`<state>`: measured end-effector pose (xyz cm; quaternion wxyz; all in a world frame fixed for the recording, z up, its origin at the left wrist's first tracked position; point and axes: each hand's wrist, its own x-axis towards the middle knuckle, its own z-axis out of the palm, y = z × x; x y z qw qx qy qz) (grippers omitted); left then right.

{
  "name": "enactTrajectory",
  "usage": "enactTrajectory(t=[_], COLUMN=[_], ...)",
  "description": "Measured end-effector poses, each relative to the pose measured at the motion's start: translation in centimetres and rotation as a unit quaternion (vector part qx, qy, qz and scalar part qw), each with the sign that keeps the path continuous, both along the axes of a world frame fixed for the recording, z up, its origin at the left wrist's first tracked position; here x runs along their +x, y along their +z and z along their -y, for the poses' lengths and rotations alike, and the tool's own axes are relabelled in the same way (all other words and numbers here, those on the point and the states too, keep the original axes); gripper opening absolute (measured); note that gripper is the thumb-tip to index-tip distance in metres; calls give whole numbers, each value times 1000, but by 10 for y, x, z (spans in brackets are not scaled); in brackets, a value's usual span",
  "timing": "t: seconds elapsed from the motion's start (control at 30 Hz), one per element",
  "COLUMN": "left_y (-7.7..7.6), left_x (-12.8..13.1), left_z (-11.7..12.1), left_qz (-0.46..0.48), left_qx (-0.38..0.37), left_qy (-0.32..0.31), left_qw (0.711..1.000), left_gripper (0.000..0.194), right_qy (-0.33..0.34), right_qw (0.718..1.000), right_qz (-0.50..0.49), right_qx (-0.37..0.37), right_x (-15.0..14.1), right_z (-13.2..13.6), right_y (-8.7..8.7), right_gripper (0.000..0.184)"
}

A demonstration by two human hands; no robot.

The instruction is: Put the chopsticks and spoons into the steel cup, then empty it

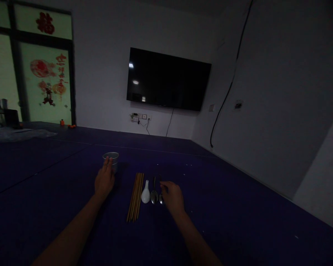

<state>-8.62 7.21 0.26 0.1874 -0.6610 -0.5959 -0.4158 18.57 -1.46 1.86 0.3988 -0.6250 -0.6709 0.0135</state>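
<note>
My left hand (104,181) is at a grey tapered cup (115,156), which stands upright. Its fingers lie along the cup's near side up to the rim; the thumb's hold is hard to see. With thumb and fingers pinched together, my right hand (172,195) is on the handle of a metal spoon (161,200), partly hidden behind the hand. Left of it a second metal spoon (154,197) lies bowl toward me. Beside that is a white soup spoon (145,195), then a bundle of wooden chopsticks (135,197) laid side by side.
Everything rests on a wide dark blue surface (238,221). Crumpled clear plastic (19,135) and a dark box (11,117) are at the far left, with small orange objects (71,126) nearby. A television (169,79) hangs on the far wall; a black cable (229,88) runs down the right wall.
</note>
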Motion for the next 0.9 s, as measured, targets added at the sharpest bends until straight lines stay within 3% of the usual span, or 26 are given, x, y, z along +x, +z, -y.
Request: enactTrajectory(t=[0.57, 0.77, 0.83, 0.9], left_y=[8, 11, 8, 3], left_x=[4, 37, 52, 67], left_z=[6, 25, 35, 46], left_qz=[14, 25, 23, 9], left_qx=[68, 127, 138, 137], left_qy=[-18, -116, -183, -211], left_qw=[997, 985, 973, 968], left_gripper=[33, 30, 30, 30], right_qy=[-5, 0, 9, 28], right_qw=[1000, 999, 998, 997], right_qz=[-8, -34, -41, -40], right_qx=[4, 21, 39, 65], right_x=[-1, -1, -3, -5], right_z=[1, -1, -1, -1], right_y=[1, -4, -4, -3], right_gripper=[30, 31, 46, 69])
